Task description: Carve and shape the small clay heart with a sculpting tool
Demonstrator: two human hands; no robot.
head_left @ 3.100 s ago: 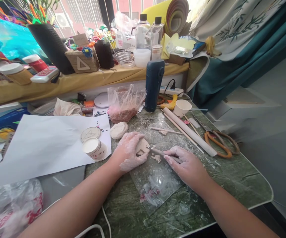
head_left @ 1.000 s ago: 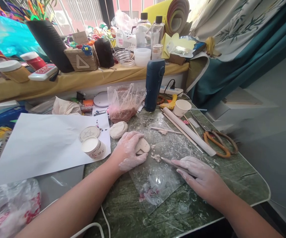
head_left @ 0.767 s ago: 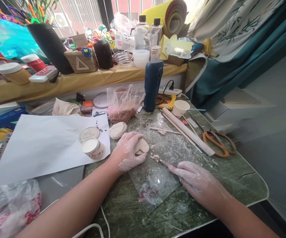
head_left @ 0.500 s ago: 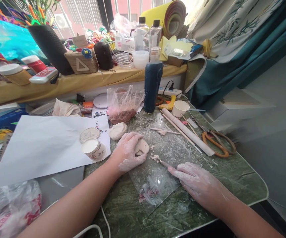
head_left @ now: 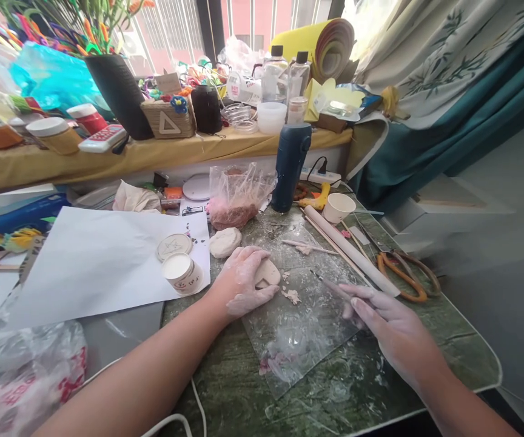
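My left hand (head_left: 244,282), dusted white, curves over a flat pale piece of clay (head_left: 268,273) and holds it down on the clear plastic sheet (head_left: 305,361). Part of that piece is hidden beneath the fingers; a notch shows in its right side. Between thumb and fingers of my right hand (head_left: 382,312) is a thin clay modelling tool (head_left: 332,286), closed in the grip. Its dark tip points left, raised and apart from the clay. Small clay scraps (head_left: 292,296) lie just right of the flat piece. A rounded clay lump (head_left: 225,242) rests behind my left hand.
Left stand a paper cup (head_left: 181,273) and a round disc with a star (head_left: 174,247) on white paper (head_left: 102,261). Behind are bagged reddish clay (head_left: 235,212) and a blue flask (head_left: 290,170). To the right lie a roller (head_left: 353,252), scissors (head_left: 410,276) and another paper cup (head_left: 339,209).
My right hand has drawn the tool away from the clay scraps, lifting its tip to the right. My left hand stays on the flat clay. The whole view has shifted slightly.
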